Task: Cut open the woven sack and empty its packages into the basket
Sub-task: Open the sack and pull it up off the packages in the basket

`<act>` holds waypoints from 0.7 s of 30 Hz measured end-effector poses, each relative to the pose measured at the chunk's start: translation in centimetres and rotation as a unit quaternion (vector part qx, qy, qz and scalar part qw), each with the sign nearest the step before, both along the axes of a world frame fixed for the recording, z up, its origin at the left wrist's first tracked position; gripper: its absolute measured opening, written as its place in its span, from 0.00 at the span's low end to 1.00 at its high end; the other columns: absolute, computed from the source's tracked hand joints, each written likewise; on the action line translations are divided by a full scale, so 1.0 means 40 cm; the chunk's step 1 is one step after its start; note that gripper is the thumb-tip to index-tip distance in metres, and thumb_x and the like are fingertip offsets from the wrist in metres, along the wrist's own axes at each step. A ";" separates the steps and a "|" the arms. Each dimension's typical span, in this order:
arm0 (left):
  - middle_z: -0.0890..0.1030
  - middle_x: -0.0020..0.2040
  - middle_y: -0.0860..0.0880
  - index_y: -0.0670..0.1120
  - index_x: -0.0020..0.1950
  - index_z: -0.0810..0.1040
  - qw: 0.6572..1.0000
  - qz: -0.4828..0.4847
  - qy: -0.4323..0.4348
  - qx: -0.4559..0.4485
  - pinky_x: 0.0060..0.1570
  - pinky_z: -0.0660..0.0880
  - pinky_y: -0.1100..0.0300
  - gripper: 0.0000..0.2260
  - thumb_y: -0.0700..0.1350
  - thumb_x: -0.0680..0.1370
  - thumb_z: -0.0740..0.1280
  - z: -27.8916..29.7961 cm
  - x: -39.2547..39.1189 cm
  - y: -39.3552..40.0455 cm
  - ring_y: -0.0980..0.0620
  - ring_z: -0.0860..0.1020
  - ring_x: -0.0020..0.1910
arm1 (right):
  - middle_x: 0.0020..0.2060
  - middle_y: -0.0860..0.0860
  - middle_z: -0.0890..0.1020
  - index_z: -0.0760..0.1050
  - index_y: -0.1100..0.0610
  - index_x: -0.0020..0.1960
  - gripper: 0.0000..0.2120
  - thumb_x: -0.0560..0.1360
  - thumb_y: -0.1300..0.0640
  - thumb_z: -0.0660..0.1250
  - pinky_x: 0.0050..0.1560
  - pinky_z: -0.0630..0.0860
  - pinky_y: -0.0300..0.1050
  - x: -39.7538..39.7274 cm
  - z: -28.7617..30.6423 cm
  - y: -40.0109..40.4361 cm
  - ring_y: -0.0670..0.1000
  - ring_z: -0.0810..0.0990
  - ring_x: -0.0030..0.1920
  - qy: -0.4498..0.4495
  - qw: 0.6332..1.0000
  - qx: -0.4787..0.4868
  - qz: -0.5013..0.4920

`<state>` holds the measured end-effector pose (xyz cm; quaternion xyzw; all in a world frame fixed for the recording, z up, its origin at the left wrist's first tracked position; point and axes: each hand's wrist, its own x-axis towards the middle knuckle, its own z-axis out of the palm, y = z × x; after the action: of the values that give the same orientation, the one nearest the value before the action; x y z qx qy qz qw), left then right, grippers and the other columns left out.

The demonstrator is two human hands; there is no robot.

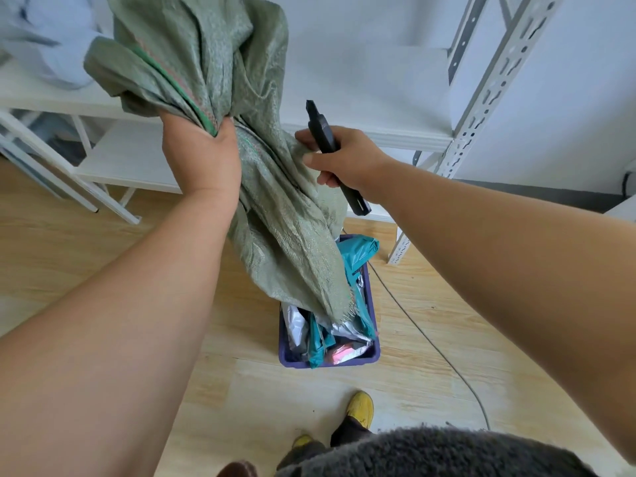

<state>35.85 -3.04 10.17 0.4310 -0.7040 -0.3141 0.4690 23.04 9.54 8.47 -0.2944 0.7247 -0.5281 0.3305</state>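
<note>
A grey-green woven sack (282, 235) hangs limp and upended, its frayed open end dipping into the blue basket (330, 362) on the floor. My left hand (203, 156) grips a bunched fold of the sack high up. My right hand (339, 156) holds a black utility knife (323, 132) and also pinches the sack's right side with thumb and fingers. Several packages fill the basket: teal mailers (358, 253), silver ones (296, 325) and a pink one (339, 356). The sack hides the basket's far left part.
A white metal shelf rack (481, 108) stands right behind the basket against the wall, and a low white shelf (127, 160) is at the left. A thin cable (444, 356) runs across the wooden floor right of the basket. My feet in yellow shoes (361, 406) stand just before it.
</note>
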 end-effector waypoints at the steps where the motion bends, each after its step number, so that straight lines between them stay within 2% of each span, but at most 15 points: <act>1: 0.77 0.64 0.48 0.41 0.67 0.70 1.000 -0.001 -0.004 -0.001 0.60 0.64 0.73 0.23 0.44 0.74 0.69 0.004 0.012 0.001 0.52 0.74 0.65 | 0.50 0.50 0.83 0.77 0.53 0.63 0.17 0.75 0.63 0.68 0.31 0.75 0.33 0.007 0.004 0.008 0.43 0.78 0.27 0.002 1.000 -0.001 -0.003; 5: 0.77 0.64 0.48 0.41 0.66 0.70 1.000 0.012 -0.020 -0.008 0.62 0.67 0.67 0.22 0.45 0.74 0.69 0.018 0.070 -0.006 0.51 0.75 0.64 | 0.58 0.47 0.82 0.76 0.54 0.63 0.17 0.76 0.64 0.68 0.32 0.75 0.35 0.048 0.014 0.029 0.44 0.77 0.28 -0.011 1.000 -0.015 -0.014; 11: 0.77 0.65 0.47 0.42 0.67 0.69 0.999 0.016 -0.033 -0.017 0.63 0.68 0.64 0.22 0.45 0.74 0.69 0.037 0.158 -0.002 0.50 0.74 0.65 | 0.56 0.46 0.82 0.76 0.55 0.63 0.17 0.76 0.65 0.67 0.31 0.75 0.35 0.130 0.020 0.032 0.44 0.77 0.27 -0.011 1.000 -0.024 -0.018; 14: 0.76 0.65 0.48 0.42 0.68 0.69 0.999 0.023 -0.044 -0.012 0.63 0.67 0.65 0.22 0.45 0.75 0.69 0.048 0.189 0.003 0.50 0.73 0.66 | 0.55 0.50 0.82 0.77 0.56 0.61 0.16 0.75 0.66 0.67 0.31 0.74 0.36 0.155 0.016 0.036 0.46 0.76 0.28 -0.039 0.997 -0.038 -0.063; 17: 0.77 0.65 0.48 0.42 0.67 0.69 0.999 0.019 -0.047 -0.008 0.63 0.66 0.65 0.22 0.44 0.75 0.69 0.038 0.213 0.007 0.50 0.74 0.65 | 0.47 0.53 0.83 0.78 0.58 0.60 0.15 0.75 0.66 0.67 0.30 0.73 0.36 0.158 0.003 0.056 0.46 0.75 0.28 -0.083 0.989 -0.012 -0.118; 19: 0.77 0.64 0.47 0.42 0.67 0.69 0.999 0.024 -0.045 -0.003 0.63 0.66 0.65 0.22 0.44 0.75 0.69 0.029 0.222 0.008 0.49 0.74 0.65 | 0.38 0.54 0.79 0.77 0.59 0.61 0.15 0.75 0.65 0.68 0.29 0.73 0.36 0.153 -0.020 0.077 0.46 0.74 0.27 -0.106 0.985 0.045 -0.126; 21: 0.76 0.65 0.47 0.42 0.68 0.69 0.998 0.040 -0.047 0.003 0.64 0.66 0.65 0.23 0.44 0.75 0.69 0.023 0.226 0.009 0.49 0.73 0.66 | 0.34 0.54 0.77 0.76 0.61 0.61 0.15 0.74 0.66 0.69 0.29 0.72 0.36 0.146 -0.056 0.097 0.47 0.72 0.27 -0.138 0.977 0.098 -0.128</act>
<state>44.87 -2.67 11.09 0.4743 -0.7063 -0.2766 0.4468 28.88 13.43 6.24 -0.0897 0.7517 -0.5281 0.3847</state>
